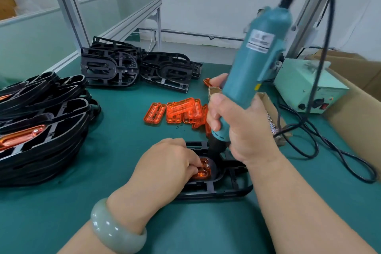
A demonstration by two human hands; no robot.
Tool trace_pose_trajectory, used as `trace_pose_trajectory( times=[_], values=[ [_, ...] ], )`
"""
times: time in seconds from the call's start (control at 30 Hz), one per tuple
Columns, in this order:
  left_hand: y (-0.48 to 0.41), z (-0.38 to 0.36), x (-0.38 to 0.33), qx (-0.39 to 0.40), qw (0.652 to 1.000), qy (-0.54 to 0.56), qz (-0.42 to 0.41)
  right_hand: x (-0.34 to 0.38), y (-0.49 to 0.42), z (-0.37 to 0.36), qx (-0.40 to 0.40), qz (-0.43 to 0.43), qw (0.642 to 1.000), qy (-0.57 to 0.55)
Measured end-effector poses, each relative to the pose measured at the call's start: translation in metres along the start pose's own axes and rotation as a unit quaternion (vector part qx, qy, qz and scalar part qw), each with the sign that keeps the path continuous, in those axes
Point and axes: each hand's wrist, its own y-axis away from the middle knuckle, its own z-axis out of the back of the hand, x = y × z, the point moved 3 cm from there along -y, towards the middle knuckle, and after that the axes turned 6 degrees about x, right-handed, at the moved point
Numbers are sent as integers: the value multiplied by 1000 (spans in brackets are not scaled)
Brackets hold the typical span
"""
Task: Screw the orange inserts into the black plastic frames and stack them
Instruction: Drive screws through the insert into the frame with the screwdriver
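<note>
Hands: two, left hand (171, 163) and right hand (233, 121).
Screwdriver (257, 64): one.
Frame (237, 187) under hands: one.
Seated insert (203, 169) in that frame: one.
Left stack (51, 121) of frames: one, many frames, count unclear; two orange inserts show within it.
Back piles (134, 66) of frames: two, side by side, frames per pile unclear.
Loose inserts (181, 110): at least five, overlapping, exact count unclear; one more insert edge (206, 81) behind right hand.
Power box (305, 86): one.
Screw box (270, 109): one, screws too small to count.
Bangle (117, 231): one.
</note>
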Motion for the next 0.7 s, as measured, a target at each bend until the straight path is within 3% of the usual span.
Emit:
trace_pose_trajectory(
  times=[0.17,0.4,0.7],
  values=[
    [0,-1,1,3,1000,4,-4,-3,-4,-14,96,-2,995,-11],
    [-2,-3,2,-2,1000,3,0,-2,1,5,6,1,998,-69],
    [-1,-3,2,-9,999,33,-1,-4,-2,-1,41,-5,998,-38]
  ],
)
